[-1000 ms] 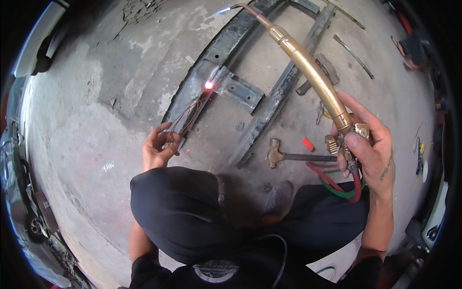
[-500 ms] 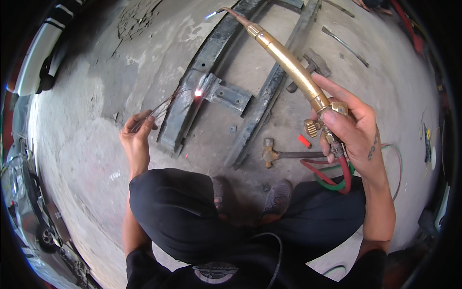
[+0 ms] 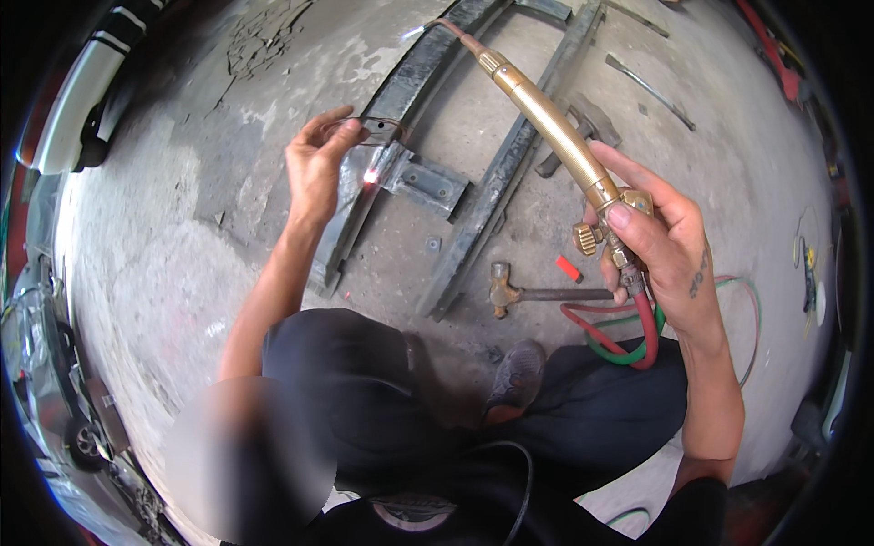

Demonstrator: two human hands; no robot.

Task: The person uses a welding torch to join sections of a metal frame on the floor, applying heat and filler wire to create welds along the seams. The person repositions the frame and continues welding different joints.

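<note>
My right hand (image 3: 669,232) is wrapped round the valve end of a brass gas torch (image 3: 551,123). A small flame (image 3: 414,33) burns at its bent tip, pointing left above the far part of a curved metal rail (image 3: 432,68). My left hand (image 3: 314,173) pinches thin wire rods (image 3: 390,122) over that rail, a little beyond a bracket (image 3: 428,182). Where bracket and rail meet, a spot (image 3: 370,176) glows orange-white. The flame is well apart from the glowing spot. Red and green hoses (image 3: 648,341) run from the torch's rear end.
A second rail (image 3: 492,191) lies right of the bracket. Near my right knee are a ball-peen hammer (image 3: 500,289) and a red block (image 3: 568,267). Farther off lie another hammer (image 3: 596,126) and a metal bar (image 3: 651,91). A blurred patch (image 3: 250,460) covers the lower left.
My left hand has moved forward and right with the wire rods, from beside the rail to over it. The torch stays nearly in place. The glow has dimmed slightly.
</note>
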